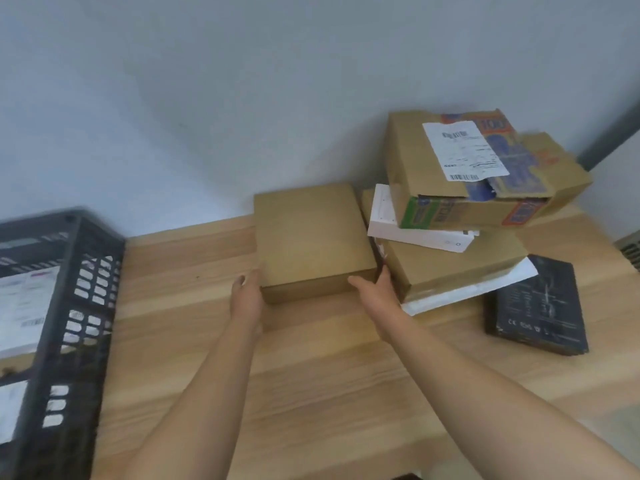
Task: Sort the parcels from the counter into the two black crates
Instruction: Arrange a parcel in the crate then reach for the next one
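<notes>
A plain brown cardboard box sits on the wooden counter near the wall. My left hand holds its near left corner, and my right hand holds its near right corner, thumb on the front face. To the right is a stack: a printed carton with a white label on top, a white flat parcel under it, a brown box lower, and a white envelope at the bottom. A black crate with white-labelled parcels inside stands at the left.
A flat black box lies on the counter right of the stack. A pale wall runs right behind the parcels. A vent grille shows at the far right edge. Only one crate is in view.
</notes>
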